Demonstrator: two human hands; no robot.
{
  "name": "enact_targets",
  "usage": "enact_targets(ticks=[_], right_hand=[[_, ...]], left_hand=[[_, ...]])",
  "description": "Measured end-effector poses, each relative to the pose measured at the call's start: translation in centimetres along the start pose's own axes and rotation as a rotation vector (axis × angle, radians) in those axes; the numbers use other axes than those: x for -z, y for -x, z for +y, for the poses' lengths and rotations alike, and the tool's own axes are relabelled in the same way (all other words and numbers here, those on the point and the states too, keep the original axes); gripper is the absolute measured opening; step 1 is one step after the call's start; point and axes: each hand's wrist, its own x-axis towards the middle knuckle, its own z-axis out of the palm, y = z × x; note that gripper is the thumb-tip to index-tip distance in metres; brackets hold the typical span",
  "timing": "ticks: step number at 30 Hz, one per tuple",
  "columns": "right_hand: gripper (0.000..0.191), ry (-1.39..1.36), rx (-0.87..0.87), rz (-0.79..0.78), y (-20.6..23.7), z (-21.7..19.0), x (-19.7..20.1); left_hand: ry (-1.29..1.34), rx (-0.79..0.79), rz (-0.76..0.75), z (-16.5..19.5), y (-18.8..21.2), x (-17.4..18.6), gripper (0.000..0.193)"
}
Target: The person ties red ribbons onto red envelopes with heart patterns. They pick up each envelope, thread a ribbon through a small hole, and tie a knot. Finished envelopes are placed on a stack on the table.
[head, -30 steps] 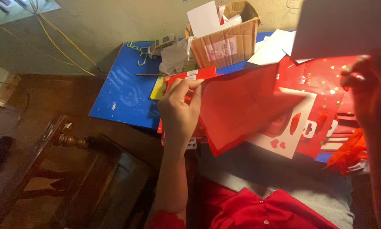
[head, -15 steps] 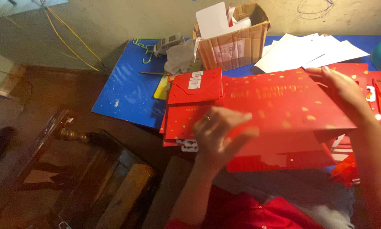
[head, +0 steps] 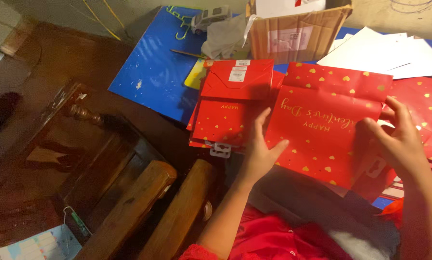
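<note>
A flat red paper gift bag (head: 324, 120) with gold hearts and gold lettering lies across the table's near edge over my lap. My left hand (head: 259, 149) grips its left edge, thumb on top. My right hand (head: 399, 137) holds its right side, fingers curled over the paper. To the left of the bag lies a stack of similar folded red bags (head: 230, 103), the top one bearing white stickers. More red bags (head: 425, 103) lie under my right hand.
A cardboard box (head: 297, 31) stands at the back on a blue sheet (head: 153, 72). White paper sheets (head: 394, 53) lie at the back right. A toy car (head: 208, 17) and crumpled cloth sit behind the stack. Dark wooden furniture (head: 129, 192) fills the lower left.
The red bag was held up and open a second ago; it has since been folded flat and laid down. My hands now press on its two sides.
</note>
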Motion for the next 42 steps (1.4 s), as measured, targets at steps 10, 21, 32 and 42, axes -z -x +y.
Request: enact_targets(ticks=[10,21,32,42], right_hand=[[0.07,0.01,-0.032,-0.169,0.5,-0.5,-0.3],[0.031,-0.049,-0.126,-0.075,0.5,5.9,0.2],[0.003,-0.556,0.066,-0.002,0.7,-2.0,-4.6],[0.056,-0.538,0.171,-0.219,-3.2,-8.2,-17.8]], left_hand=[[-0.217,0.043,-0.019,-5.2,-4.1,-1.9,0.078],[0.155,-0.002,-0.091,-3.4,-5.7,-3.9,0.063],[0.02,-0.151,0.146,3.7,-2.7,4.5,0.062],[-0.541,-0.22,0.454,3.4,-5.4,9.3,0.058]])
